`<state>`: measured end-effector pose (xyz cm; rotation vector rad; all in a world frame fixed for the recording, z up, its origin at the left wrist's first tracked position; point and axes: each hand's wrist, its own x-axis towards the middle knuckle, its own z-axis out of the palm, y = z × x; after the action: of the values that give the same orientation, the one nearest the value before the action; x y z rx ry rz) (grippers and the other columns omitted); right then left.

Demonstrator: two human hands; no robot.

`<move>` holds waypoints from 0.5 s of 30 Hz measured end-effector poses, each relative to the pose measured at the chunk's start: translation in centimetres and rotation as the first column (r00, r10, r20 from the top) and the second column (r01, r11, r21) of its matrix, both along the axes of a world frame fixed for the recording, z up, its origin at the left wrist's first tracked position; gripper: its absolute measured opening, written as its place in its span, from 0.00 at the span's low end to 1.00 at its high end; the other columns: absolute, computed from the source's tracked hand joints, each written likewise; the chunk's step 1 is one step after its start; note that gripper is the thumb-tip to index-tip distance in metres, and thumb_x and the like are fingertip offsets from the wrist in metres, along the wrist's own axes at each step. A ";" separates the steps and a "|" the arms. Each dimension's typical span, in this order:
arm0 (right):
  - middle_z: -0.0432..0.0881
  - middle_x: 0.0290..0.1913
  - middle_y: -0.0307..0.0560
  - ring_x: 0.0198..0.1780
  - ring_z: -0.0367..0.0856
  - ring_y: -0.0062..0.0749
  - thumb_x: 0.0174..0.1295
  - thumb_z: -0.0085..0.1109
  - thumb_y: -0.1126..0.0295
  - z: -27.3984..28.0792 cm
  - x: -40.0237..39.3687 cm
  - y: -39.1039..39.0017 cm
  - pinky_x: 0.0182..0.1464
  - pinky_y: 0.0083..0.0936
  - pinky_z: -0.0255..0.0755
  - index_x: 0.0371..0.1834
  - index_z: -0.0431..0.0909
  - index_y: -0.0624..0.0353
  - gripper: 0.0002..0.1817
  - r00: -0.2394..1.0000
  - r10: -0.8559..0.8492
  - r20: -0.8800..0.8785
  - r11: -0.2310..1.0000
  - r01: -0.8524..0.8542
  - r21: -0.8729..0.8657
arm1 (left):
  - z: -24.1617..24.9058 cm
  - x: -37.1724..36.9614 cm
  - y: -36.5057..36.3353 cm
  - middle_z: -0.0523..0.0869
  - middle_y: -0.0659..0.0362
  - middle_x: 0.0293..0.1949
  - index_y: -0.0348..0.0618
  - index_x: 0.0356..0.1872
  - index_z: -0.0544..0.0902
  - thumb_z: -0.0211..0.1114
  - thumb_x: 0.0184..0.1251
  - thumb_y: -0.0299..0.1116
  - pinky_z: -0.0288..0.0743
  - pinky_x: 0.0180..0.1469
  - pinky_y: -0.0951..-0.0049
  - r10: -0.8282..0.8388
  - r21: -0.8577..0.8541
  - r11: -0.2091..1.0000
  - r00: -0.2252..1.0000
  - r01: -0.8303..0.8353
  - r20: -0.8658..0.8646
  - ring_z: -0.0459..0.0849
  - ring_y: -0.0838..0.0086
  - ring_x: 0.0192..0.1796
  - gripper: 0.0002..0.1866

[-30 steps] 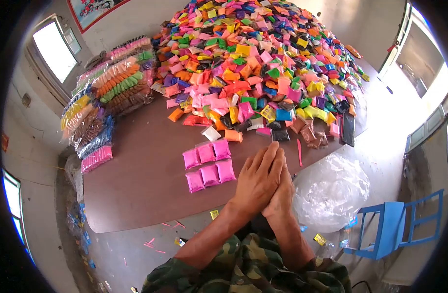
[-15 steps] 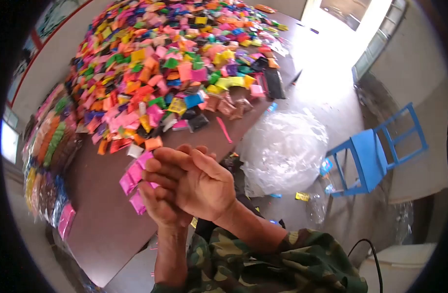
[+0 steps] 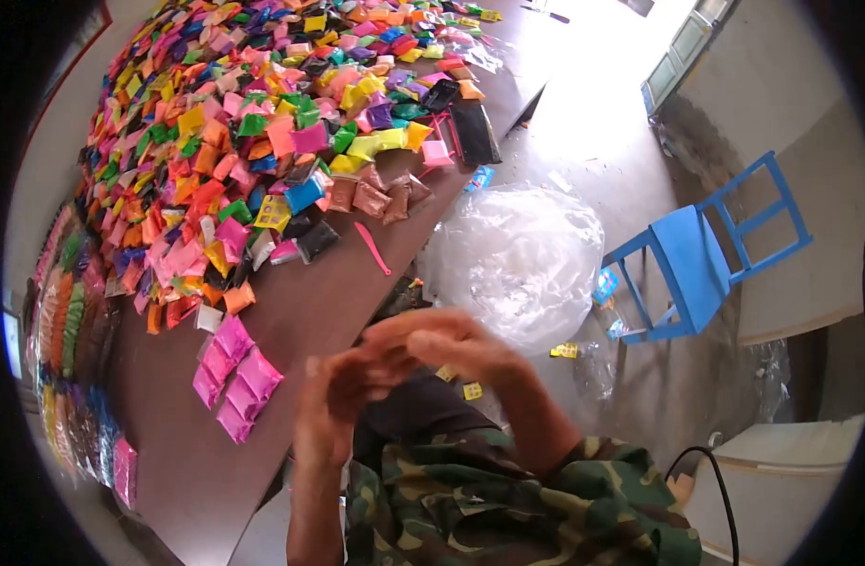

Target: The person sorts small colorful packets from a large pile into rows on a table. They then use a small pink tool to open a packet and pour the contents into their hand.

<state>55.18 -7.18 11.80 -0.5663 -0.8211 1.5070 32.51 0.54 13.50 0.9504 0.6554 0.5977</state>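
Note:
My left hand [image 3: 340, 394] and my right hand [image 3: 456, 347] meet in front of my body, over the near table edge. They are blurred by motion. The right fingers stretch out over the left ones, which are partly covered, and I see nothing held between them. Left of my hands, two rows of pink packets [image 3: 253, 375] lie side by side on the brown table [image 3: 159, 434]. Beyond them a pink plastic stick [image 3: 373, 249] lies on the table by a black packet [image 3: 316, 241].
A large heap of small coloured packets [image 3: 234, 123] covers the far table. Clear bags of sorted packets [image 3: 69, 311] stand at the left edge. On the right are a big clear plastic bag [image 3: 517, 259], a blue chair [image 3: 692, 255] and yellow packets [image 3: 564, 350] on the floor.
My hands have shifted slightly right and down, and the right palm has turned from facing up to facing the left hand. The view has swung, showing the pink packet rows uncovered.

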 end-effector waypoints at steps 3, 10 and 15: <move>0.90 0.61 0.51 0.59 0.90 0.34 0.77 0.64 0.63 -4.5 7.4 -1.0 0.62 0.34 0.82 0.65 0.85 0.60 0.19 0.504 -0.236 0.831 0.841 0.534 -0.085 | 1.7 -1.8 0.0 0.91 0.46 0.53 0.31 0.63 0.82 0.59 0.85 0.55 0.83 0.60 0.61 0.076 0.157 0.985 0.995 -0.065 -0.060 0.92 0.63 0.53 0.31; 0.90 0.55 0.65 0.58 0.89 0.60 0.67 0.68 0.57 -22.5 18.9 -2.9 0.65 0.46 0.81 0.58 0.89 0.63 0.24 0.164 0.039 0.986 0.484 0.860 -0.162 | 1.2 -2.0 -0.6 0.92 0.48 0.51 0.29 0.58 0.86 0.73 0.75 0.37 0.84 0.58 0.65 0.050 0.238 0.970 0.929 0.042 -0.366 0.92 0.67 0.50 0.21; 0.91 0.53 0.64 0.56 0.90 0.60 0.66 0.69 0.55 -28.2 18.5 -3.7 0.63 0.47 0.82 0.59 0.89 0.60 0.24 0.085 0.278 0.957 0.648 0.718 -0.252 | -1.7 -0.6 -0.7 0.94 0.53 0.49 0.34 0.54 0.89 0.77 0.67 0.28 0.85 0.53 0.72 -0.025 0.240 0.949 0.807 0.205 -0.589 0.93 0.73 0.46 0.17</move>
<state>73.71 -10.92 -16.41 -2.4941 -0.9525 0.7916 31.94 -0.12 11.80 1.4708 1.0649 0.2844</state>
